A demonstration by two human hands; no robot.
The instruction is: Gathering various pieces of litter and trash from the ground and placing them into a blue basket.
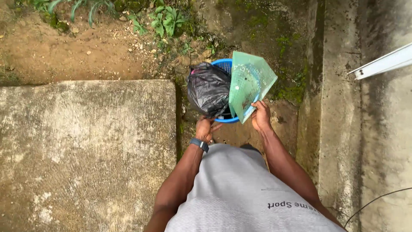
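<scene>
Left hand (205, 129): grip closed on the near rim of the blue basket (223, 65), just under the black bag (209, 89); a dark band sits on the wrist
Right hand (261, 116): grip pinched narrow on the lower edge of the green sheet (249, 83), thumb on the face, fingers behind it
Blue basket: between the two hands and just beyond them, held out over the ground; only a strip of far rim and a sliver of near rim show
Black bag: stuffed in the basket, bulging over its left side, touching the left hand's fingertips
Green sheet: flat, stiff, roughly square, tilted on one corner, leaning against the bag's right side and rising past the right hand
Hidden: most of the basket lies behind the bag and the sheet; what the bag holds cannot be seen; the fingers of both hands are partly tucked out of sight
Hard to make out: marks on the sheet's surface are blurred
Concrete slab (86, 150): large, stained, well to the left of the left hand
Bare soil and weeds (165, 19): beyond the basket
Concrete kerb (339, 107): mossy, to the right of the right hand
White rail (382, 63): far right, cut off by the frame edge
Grey shirt (240, 193): below both hands, blocking the ground underfoot
</scene>
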